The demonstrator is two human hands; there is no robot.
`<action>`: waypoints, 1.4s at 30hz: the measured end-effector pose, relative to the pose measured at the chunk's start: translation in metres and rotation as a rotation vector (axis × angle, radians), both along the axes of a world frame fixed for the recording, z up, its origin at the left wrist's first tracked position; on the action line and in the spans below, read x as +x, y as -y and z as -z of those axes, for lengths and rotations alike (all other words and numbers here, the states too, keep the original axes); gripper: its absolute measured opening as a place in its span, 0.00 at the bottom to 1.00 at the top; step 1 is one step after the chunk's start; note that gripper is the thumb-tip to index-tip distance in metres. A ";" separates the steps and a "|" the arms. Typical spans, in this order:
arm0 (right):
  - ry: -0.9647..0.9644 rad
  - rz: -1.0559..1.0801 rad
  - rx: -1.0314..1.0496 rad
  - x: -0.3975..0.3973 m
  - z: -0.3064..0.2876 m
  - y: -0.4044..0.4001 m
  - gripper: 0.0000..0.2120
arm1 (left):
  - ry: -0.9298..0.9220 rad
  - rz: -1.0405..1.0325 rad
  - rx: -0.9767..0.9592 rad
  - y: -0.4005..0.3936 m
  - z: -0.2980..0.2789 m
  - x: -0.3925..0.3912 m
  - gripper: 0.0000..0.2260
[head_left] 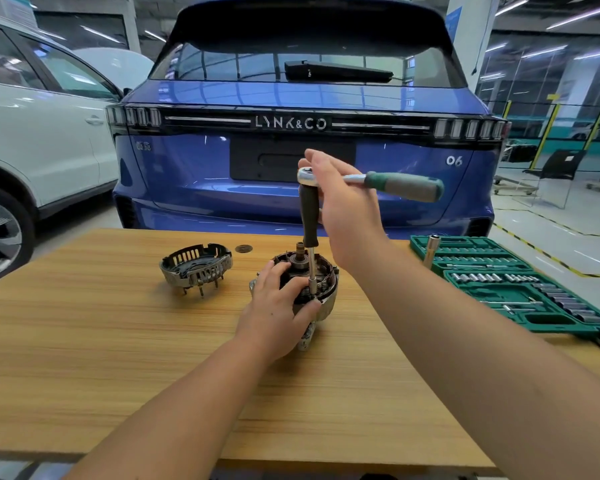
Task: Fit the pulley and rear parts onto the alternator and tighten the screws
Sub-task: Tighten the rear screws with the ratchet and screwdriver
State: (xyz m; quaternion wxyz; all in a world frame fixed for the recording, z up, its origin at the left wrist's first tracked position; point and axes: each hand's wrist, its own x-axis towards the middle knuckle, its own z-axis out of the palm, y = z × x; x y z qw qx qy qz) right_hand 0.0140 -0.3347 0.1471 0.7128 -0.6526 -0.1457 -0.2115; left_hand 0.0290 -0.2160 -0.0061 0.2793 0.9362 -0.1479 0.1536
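A: Where's the alternator [321, 289]?

B: Middle of the desk [118, 341], standing on end with its open rear up and the shaft poking out on top. That way the screw heads around the rim face upward for the tool.

A: And the left hand [278, 306]?

B: Curled over the near-left side of the alternator, gripping it, thumb by the foot of the extension [311, 268]. I'd say it braces the body against turning and steadies the socket on a screw.

A: The right hand [340, 202]?

B: Up high at the ratchet [361, 180] head, fingers loosely bent around the top of the upright extension. The green handle sticks out to the right, untouched. Probably it's spinning the head by fingers, so the screw looks lightly run in, not torqued.

A: The rear cover [196, 268]?

B: Left of the alternator, a little farther off, well apart, not yet fitted. A coin-like disc [244, 249] lies behind.

A: Sockets?

B: The green case [426, 244] lies open on the right, within reach. A blue car [302, 140] is parked beyond the desk.
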 end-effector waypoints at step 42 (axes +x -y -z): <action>0.096 0.058 0.077 -0.007 0.001 -0.001 0.08 | 0.005 -0.024 -0.001 0.002 -0.002 -0.003 0.19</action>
